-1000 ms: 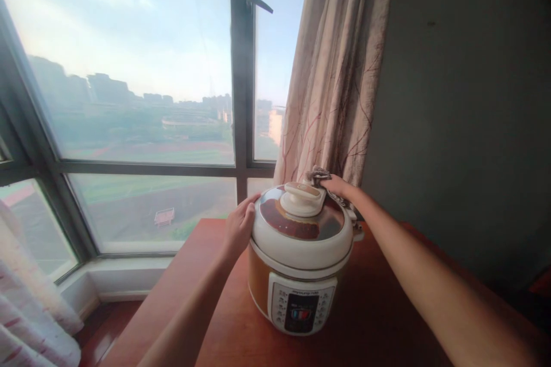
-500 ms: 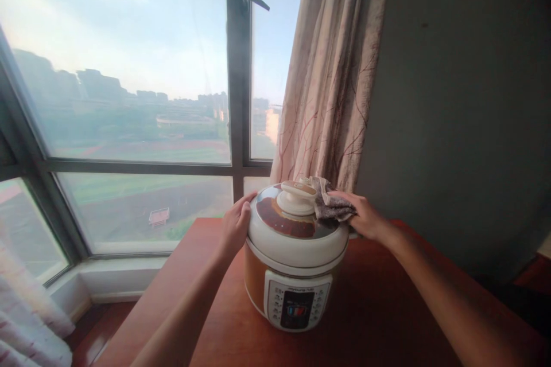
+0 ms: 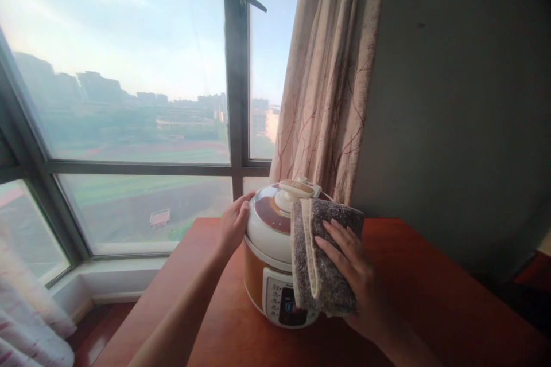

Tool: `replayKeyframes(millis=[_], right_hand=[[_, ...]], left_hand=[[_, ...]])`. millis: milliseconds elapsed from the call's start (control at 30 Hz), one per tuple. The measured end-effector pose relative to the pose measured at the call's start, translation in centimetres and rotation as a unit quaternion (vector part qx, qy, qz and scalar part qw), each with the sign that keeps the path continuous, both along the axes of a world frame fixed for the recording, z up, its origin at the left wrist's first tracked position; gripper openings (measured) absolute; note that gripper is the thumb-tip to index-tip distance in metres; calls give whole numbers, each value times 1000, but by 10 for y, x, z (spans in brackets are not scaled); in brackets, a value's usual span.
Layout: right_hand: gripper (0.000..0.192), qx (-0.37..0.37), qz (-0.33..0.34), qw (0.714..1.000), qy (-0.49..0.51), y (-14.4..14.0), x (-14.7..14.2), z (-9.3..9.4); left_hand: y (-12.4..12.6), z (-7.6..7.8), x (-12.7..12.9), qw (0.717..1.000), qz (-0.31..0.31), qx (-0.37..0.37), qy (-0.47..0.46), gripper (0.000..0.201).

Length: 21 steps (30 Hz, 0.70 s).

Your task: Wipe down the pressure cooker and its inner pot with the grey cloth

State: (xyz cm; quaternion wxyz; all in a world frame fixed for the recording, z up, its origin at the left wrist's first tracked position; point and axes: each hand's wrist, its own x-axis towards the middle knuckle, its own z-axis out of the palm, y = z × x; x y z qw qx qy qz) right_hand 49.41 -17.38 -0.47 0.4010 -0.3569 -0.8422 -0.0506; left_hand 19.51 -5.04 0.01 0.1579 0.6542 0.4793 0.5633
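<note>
A white and orange electric pressure cooker (image 3: 269,229) stands on a reddish wooden table (image 3: 413,287), its control panel facing me. My left hand (image 3: 232,223) rests flat against the left edge of its lid. My right hand (image 3: 350,269) presses a folded grey cloth (image 3: 321,258) against the cooker's right front side. The cloth covers part of the lid and of the control panel. The lid's cream handle (image 3: 295,189) shows above the cloth.
A beige patterned curtain (image 3: 331,69) hangs right behind the cooker. A large window (image 3: 129,97) with a dark frame fills the left side. A grey wall (image 3: 465,97) stands to the right. A white curtain (image 3: 26,321) shows at the lower left.
My right hand has brought the cloth from the back of the lid, over its right side, down to the cooker's right front. The cloth is now spread flat. My left hand has stayed put.
</note>
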Motion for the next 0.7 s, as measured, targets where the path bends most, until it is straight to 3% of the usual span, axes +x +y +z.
replayKeyframes(millis=[200, 300, 400, 433, 700], right_hand=[[58, -56, -5, 990, 132, 84, 27, 24], [47, -140, -44, 974, 171, 129, 29, 44], [33, -285, -45, 944, 161, 168, 23, 66], [30, -303, -44, 939, 156, 178, 19, 73], [38, -336, -15, 935, 112, 224, -28, 109]], left_hand=[[1, -1, 0, 1000, 1, -1, 0, 59], [1, -2, 0, 1000, -4, 2, -7, 59], [1, -2, 0, 1000, -9, 7, -8, 58], [0, -1, 1, 1000, -7, 8, -8, 57], [-6, 5, 5, 1000, 16, 12, 2, 53]])
